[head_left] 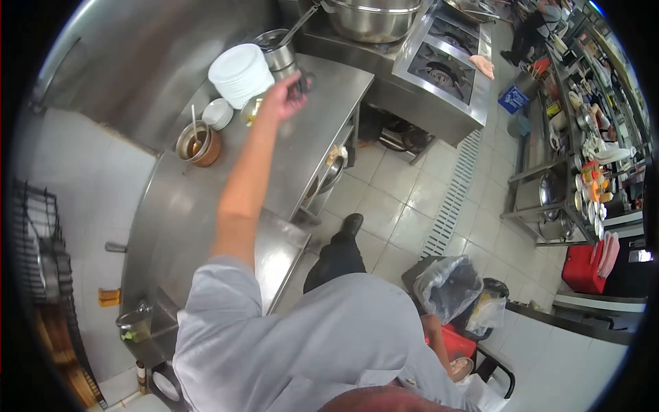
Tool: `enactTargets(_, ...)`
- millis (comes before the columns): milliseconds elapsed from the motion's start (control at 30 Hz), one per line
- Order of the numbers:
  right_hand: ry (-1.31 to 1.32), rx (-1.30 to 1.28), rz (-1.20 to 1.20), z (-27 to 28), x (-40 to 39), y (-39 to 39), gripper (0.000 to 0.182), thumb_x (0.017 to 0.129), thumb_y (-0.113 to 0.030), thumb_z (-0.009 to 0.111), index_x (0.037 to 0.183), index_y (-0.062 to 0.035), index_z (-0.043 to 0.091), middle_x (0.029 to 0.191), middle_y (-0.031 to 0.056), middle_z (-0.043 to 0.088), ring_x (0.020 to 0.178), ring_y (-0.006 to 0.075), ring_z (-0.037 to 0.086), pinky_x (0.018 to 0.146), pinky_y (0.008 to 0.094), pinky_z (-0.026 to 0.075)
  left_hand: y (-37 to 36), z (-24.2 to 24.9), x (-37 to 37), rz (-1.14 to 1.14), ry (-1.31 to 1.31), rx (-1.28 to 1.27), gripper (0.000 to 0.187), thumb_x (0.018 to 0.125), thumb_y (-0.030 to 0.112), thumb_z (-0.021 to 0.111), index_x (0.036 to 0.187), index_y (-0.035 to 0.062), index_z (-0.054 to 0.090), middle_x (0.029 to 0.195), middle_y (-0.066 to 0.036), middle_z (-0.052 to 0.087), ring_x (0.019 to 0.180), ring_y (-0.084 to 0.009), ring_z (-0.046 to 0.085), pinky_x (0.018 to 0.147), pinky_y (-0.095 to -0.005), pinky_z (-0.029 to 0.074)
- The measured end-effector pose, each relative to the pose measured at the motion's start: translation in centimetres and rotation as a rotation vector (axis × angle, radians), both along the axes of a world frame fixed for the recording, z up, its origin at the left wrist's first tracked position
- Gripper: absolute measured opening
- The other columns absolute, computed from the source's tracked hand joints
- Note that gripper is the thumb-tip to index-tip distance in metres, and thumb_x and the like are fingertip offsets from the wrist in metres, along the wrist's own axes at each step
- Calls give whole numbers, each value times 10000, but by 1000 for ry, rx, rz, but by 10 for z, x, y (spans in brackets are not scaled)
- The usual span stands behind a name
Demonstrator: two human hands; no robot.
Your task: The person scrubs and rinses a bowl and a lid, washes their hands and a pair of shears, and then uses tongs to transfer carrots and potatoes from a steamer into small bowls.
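My left arm stretches over the steel counter. My left hand is closed around a small dark object, blurred so that its kind cannot be told. Just beyond it stands a steel pot with a ladle leaning out. Beside the hand are a tall stack of white plates and a bowl with pale pieces, partly hidden by my wrist. My right hand hangs low beside my body near the lined bin, its fingers hidden by my shirt.
A sauce pot with a spoon and small white dishes sit on the counter. A gas stove holds a large pot. Lined bins, a floor drain and crowded shelves lie rightward. A person stands far back.
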State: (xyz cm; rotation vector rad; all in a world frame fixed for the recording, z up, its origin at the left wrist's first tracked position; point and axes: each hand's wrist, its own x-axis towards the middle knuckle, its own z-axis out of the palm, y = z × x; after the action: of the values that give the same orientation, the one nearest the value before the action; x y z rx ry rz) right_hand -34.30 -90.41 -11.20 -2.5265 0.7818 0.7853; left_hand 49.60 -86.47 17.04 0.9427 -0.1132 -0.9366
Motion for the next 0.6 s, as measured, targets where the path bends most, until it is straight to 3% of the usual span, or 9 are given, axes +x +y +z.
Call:
enactTargets(33,-128,69,-242,-27,-13,-12,248,864,-316,685,771,-88,712,856,144,716,788,356,693,687,477,545,-16,3,34,35,31,-41,181,957,211,689,1058,68,643,915,-78,728,798,-168,708,581,-298,561)
enactTargets(133,-122,-49,-144,-8,-2,-50,264,860,-329,697,748,-90,688,900,120,722,791,350,684,680,472,542,-51,1,124,167,205,-167,179,906,111,733,1019,31,620,935,-125,681,853,-253,690,633,-319,576)
enactTargets(167,-342,55,-485,-3,1,-54,212,873,-289,689,785,-97,711,846,128,718,752,337,680,656,456,537,-59,1,151,219,278,-125,211,895,101,742,1039,19,610,943,-161,673,849,-268,679,658,-328,584)
enactTargets(233,-177,377,-1327,35,43,-70,185,863,-267,676,826,-97,737,825,148,719,759,317,692,654,433,532,-67,-26,222,100,326,-239,279,906,117,731,1100,-2,569,908,-187,657,832,-263,674,687,-332,586)
enactTargets(300,-80,236,-1102,53,67,-91,282,862,-341,666,850,-70,743,822,180,716,781,333,700,693,443,531,-78,-64,299,172,220,-328,251,890,125,729,1055,-22,610,971,-181,687,907,-274,682,794,-374,584)
enactTargets(333,-127,145,-948,62,79,-100,395,856,-420,654,820,-33,725,846,209,707,815,369,697,747,465,530,-74,-65,320,-335,223,-632,358,877,128,721,1160,-57,602,1049,-199,691,1016,-302,674,891,-383,576)
enactTargets(467,-185,95,-952,80,130,-135,393,856,-414,645,902,-41,759,894,218,711,864,388,699,810,454,541,-72,-75,328,93,372,-594,886,763,139,791,1481,-108,333,1417,-235,535,1291,-359,534,1098,-480,442)
enactTargets(533,-183,54,-1076,92,153,-141,384,846,-402,670,941,-42,764,905,229,716,876,384,708,833,442,546,-67,-83,310,-18,367,-680,760,983,412,602,1477,-102,339,1433,-242,523,1322,-332,514,1122,-460,406)
enactTargets(600,-191,86,-1153,94,162,-149,384,843,-398,689,958,-40,766,909,235,719,886,378,713,842,434,545,-67,-69,272,-18,276,-613,732,1015,409,557,1493,-95,325,1389,-229,556,1254,-315,556,1080,-439,443)
